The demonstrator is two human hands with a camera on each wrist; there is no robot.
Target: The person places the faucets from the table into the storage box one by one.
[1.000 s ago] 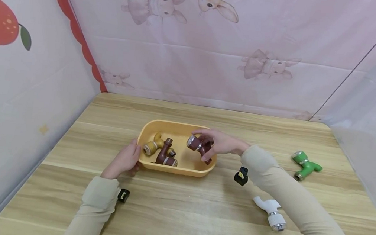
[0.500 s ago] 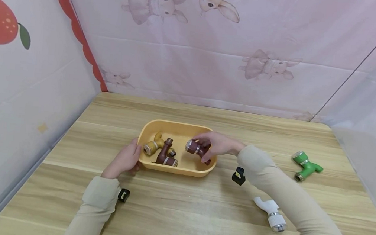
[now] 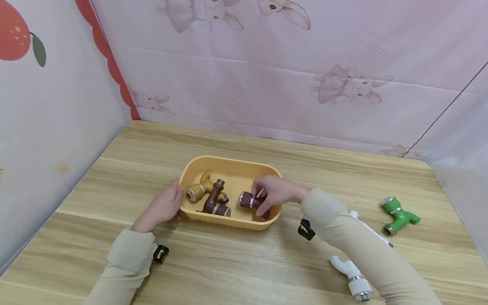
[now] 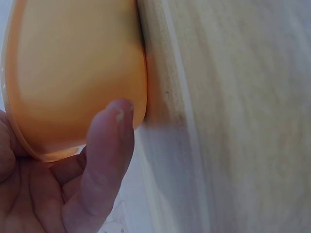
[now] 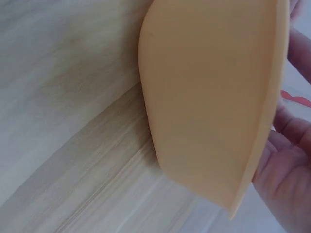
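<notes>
In the head view a yellow plastic tub (image 3: 229,222) stands on the table. My left hand (image 3: 164,204) holds its left end; the left wrist view has the fingers against the tub's outer wall (image 4: 73,63). Inside the tub's right part, my right hand (image 3: 277,192) grips a dark maroon faucet (image 3: 246,200) with a silver-ringed knob, low near the tub floor. The tub's wall (image 5: 209,87) hides that faucet in the right wrist view. Another maroon faucet (image 3: 211,202) lies in the left half, overlapping a mustard-yellow faucet (image 3: 196,192).
To the right on the wooden table (image 3: 268,275) lie a green faucet (image 3: 400,217) and a white faucet (image 3: 353,274). A further white piece (image 3: 354,214) shows partly behind the right sleeve. Printed curtains (image 3: 231,93) rise behind the table and at its sides.
My right hand has lowered the maroon faucet deeper into the tub and shifted slightly left. The white piece behind the sleeve has come into sight. My left hand stays put.
</notes>
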